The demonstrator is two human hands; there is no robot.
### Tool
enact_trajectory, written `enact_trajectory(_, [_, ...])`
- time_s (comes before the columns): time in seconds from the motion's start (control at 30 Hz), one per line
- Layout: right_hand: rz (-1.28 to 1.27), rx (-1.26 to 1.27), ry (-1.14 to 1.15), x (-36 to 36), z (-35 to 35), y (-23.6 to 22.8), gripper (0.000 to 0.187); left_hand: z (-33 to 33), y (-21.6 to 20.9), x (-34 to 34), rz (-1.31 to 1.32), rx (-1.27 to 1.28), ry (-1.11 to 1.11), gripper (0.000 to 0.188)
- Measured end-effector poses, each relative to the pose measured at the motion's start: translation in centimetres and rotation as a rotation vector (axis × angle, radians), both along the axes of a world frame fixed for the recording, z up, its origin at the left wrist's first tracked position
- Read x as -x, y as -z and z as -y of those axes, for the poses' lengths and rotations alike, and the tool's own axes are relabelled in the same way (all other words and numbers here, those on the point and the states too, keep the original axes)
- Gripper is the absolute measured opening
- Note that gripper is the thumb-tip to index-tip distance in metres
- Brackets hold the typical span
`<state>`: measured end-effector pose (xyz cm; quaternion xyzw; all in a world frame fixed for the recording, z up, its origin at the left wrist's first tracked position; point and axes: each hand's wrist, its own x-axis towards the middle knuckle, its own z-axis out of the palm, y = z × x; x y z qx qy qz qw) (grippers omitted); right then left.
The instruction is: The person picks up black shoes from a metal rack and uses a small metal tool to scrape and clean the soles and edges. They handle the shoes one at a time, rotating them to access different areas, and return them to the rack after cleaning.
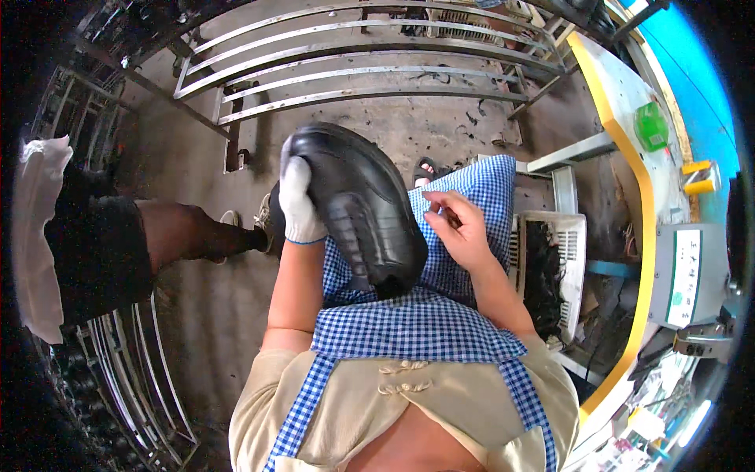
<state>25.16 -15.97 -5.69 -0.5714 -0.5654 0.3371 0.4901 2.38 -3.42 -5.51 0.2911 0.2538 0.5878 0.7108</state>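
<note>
A black leather shoe [358,197] with laces is held up in front of my lap, its toe pointing away from me. My left hand [299,200], in a white knitted glove, grips it along its left side near the toe. The glove's fingertips are partly hidden behind the shoe. My right hand [458,228] is bare and stands apart, just right of the shoe. Its thumb and index finger curve toward each other with a gap between them, and I see nothing in them. A blue checked apron [409,326] covers my lap.
A metal rack [354,51] stands ahead. On the right, a yellow-edged table [629,149] carries a green bottle [651,126] and a grey machine [692,271]. Below it sits a white basket [574,271] with black scraps. Another person's leg [177,232] is at left.
</note>
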Motion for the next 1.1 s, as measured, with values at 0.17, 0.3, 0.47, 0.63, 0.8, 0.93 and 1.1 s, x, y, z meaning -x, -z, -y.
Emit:
enact_trajectory(0.17, [-0.033,-0.084,-0.064,1.2,-1.2,-0.3,0.025,-0.6,1.0,0.2,0.249,0.149,-0.01,0.059])
enact_trajectory(0.3, [-0.02,-0.111,-0.093,1.8,-1.7,-1.1,0.025,-0.6,1.3,0.3,0.241,0.146,-0.026,0.061])
enact_trajectory(0.47, [-0.059,-0.123,-0.119,1.7,-1.8,-0.8,0.027,-1.0,1.1,0.4,0.113,0.146,-0.066,0.063])
enact_trajectory(0.63, [-0.025,-0.032,-0.097,-0.1,-0.7,0.0,0.032,-0.6,0.3,1.1,0.153,0.122,-0.056,0.055])
enact_trajectory(0.8, [0.031,0.229,-0.019,-1.5,1.1,3.2,0.028,0.8,-1.9,0.2,-0.358,-0.172,-0.274,0.049])
enact_trajectory(0.93, [0.039,0.21,-0.012,-1.1,1.5,4.1,0.026,1.7,-2.7,0.1,-0.431,-0.346,-0.146,0.065])
enact_trajectory(1.1, [0.212,0.105,-0.047,-0.8,1.4,5.3,0.031,1.8,-1.7,0.3,-0.342,-0.344,-0.095,0.066])
